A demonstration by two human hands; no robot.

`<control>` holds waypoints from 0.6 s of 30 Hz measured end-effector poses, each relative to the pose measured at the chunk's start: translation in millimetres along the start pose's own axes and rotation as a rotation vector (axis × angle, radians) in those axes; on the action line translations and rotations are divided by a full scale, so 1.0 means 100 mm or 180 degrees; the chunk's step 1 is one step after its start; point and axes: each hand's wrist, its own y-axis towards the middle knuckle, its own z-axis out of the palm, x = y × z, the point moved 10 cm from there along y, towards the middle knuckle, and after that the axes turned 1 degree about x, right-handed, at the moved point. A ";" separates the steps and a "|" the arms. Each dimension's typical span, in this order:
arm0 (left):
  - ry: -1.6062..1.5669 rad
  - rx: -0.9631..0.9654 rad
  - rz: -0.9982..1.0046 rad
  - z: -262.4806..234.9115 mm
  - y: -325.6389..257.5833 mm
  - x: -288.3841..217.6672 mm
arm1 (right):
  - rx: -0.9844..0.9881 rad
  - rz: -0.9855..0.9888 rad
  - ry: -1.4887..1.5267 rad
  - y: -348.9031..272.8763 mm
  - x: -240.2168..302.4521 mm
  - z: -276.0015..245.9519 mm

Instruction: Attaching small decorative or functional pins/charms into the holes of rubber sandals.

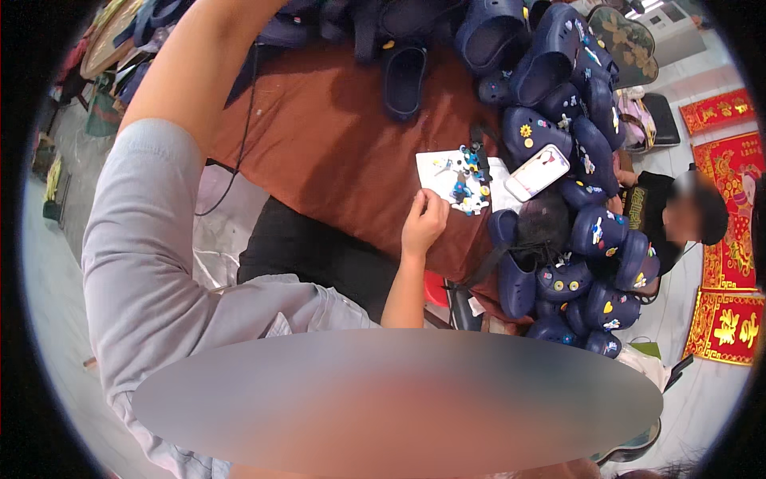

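Observation:
My right hand (424, 223) is at the near edge of a white sheet (432, 164) on the brown-covered table (327, 136). Its fingers are pinched together; whatever they hold, if anything, is too small to make out. Just beyond the fingertips lie small shoe charms (471, 188) in blue, white, black and yellow. My left arm (179, 88) stretches up past the top edge, so its hand is out of sight. A single dark blue clog (404, 80) lies on the cloth farther away.
Dark blue clogs (597, 231), many with charms, are heaped along the right side. A phone (538, 172) with a lit screen leans among them. At the right is another person (650, 207) in black. A thin black cable (239, 160) hangs at the left.

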 end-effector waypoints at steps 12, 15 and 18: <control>0.0842 0.0493 0.0336 0.82 0.08 0.20 | 0.0199 0.0037 0.0114 0.03 0.09 0.08; 0.0933 0.0754 0.0271 0.84 -0.08 0.02 | 0.0116 0.0022 0.0042 0.01 0.05 0.06; 0.1237 0.0649 0.0470 0.66 -0.24 -0.05 | 0.0150 -0.0008 0.0031 0.01 0.06 0.08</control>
